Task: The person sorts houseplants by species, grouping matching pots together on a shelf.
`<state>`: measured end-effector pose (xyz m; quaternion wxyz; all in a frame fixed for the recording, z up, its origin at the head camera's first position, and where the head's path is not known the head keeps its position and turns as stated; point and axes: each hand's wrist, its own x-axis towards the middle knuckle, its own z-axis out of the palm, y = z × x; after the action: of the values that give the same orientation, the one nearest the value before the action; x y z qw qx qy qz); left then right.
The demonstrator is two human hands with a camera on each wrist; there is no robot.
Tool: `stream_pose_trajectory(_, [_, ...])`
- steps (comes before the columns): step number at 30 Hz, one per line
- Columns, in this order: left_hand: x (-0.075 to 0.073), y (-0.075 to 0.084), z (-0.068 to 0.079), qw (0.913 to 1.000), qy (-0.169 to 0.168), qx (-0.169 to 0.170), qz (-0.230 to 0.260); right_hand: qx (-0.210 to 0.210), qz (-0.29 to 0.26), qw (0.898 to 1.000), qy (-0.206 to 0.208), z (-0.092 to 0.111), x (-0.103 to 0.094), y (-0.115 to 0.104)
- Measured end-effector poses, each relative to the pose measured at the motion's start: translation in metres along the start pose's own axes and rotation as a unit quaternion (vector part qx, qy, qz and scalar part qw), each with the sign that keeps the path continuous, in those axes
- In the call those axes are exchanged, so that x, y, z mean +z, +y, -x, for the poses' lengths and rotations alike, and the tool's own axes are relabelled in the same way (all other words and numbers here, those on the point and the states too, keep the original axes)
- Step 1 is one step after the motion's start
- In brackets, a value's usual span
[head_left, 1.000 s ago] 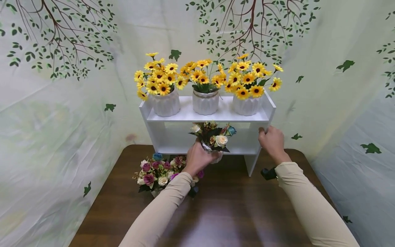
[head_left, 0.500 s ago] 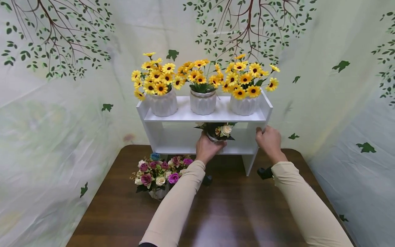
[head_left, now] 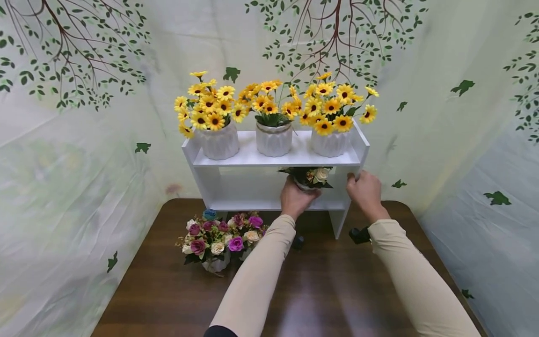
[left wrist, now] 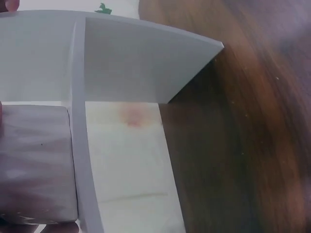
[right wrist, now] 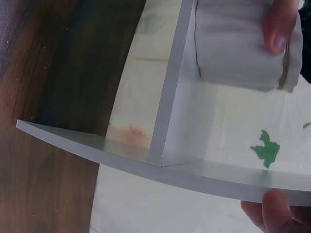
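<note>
My left hand (head_left: pixel 296 197) grips a white flowerpot of artificial roses (head_left: pixel 313 177) inside the lower compartment of the white two-tier shelf (head_left: pixel 257 187). The upper board hides some of its blooms. In the left wrist view the pot's pale ribbed wall (left wrist: pixel 36 165) stands right at the lower board; contact is hard to tell. The thumb (right wrist: pixel 281 29) of that hand presses the pot's side near its twine in the right wrist view. My right hand (head_left: pixel 365 192) holds the front edge of the shelf's right side panel, its fingers (right wrist: pixel 276 208) curled around it.
Three white pots of yellow sunflowers (head_left: pixel 273 140) stand along the top tier. On the brown table (head_left: pixel 168 290), front left of the shelf, sit pots of mixed roses (head_left: pixel 216 248), partly behind my left forearm. A leaf-patterned cloth (head_left: pixel 421 140) hangs behind.
My left hand has carried the rose pot rightward and deeper into the lower compartment, toward the right panel. The right hand keeps its hold on the panel. The view has shifted slightly.
</note>
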<state>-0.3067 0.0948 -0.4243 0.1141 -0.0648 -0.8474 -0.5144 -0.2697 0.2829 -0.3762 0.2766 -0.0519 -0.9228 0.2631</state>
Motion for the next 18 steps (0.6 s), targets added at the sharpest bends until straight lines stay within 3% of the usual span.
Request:
stream_pose_trajectory(5, [0.006, 0.005, -0.002, 0.9996, 0.012, 0.004, 0.024, 0.002, -0.009, 1.000, -0.001, -0.001, 0.001, -0.002])
stream_pose_trajectory(12, [0.022, 0.008, 0.004, 0.9988, 0.015, -0.021, 0.042, 0.008, -0.007, 1.000, -0.002, 0.003, -0.002, -0.001])
stream_pose_trajectory(18, [0.027, 0.011, 0.005, 0.9990, 0.017, 0.010, 0.041, 0.003, -0.005, 1.000, -0.001, 0.002, -0.001, -0.004])
